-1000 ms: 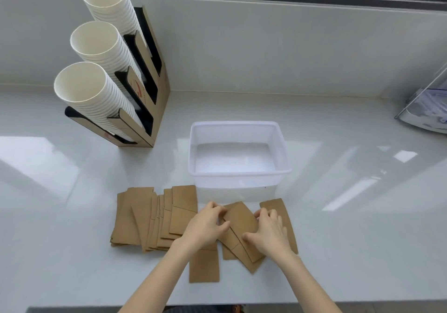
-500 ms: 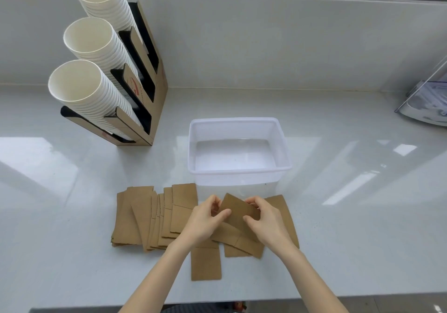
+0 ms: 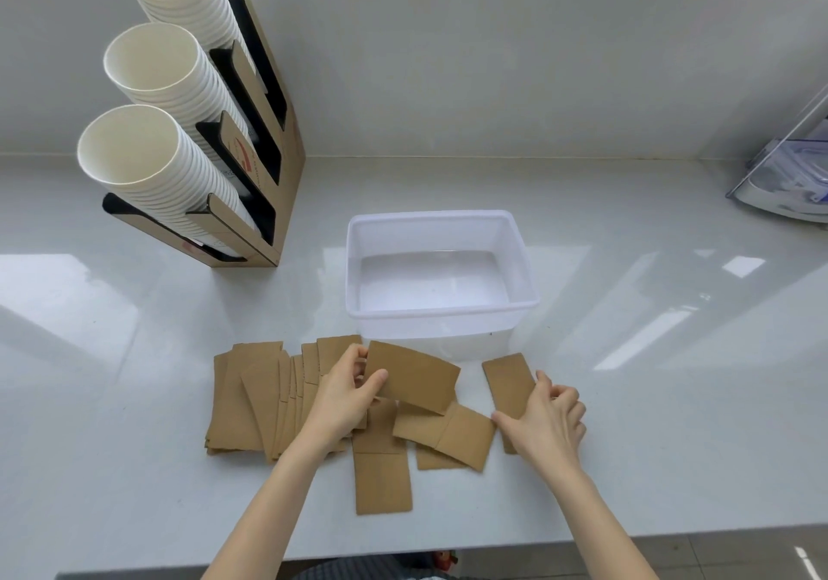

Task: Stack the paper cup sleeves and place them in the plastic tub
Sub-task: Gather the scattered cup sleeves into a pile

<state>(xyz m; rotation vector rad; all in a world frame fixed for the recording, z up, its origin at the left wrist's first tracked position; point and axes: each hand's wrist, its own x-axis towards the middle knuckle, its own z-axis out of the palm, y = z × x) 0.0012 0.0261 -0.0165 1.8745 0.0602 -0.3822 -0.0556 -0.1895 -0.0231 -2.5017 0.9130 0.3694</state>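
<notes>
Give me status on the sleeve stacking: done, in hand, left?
Done: nothing in the plastic tub, it is empty. In hand: left hand holds one sleeve lifted; right hand rests on the rightmost sleeve on the counter. Left: fanned pile and loose sleeves need gathering, stacking, tubbing.

The cup sleeves [image 3: 412, 375] are showing as matt brown kraft paper, flat and smooth. The tub [image 3: 519, 257] is looking like translucent, frosted white plastic. The countertop [image 3: 649, 355] is gleaming glossy and pale, like polished stone, mirroring light. The white paper cups [image 3: 152, 68] are sitting in a brown cardboard holder [image 3: 293, 162] with black inner faces.
</notes>
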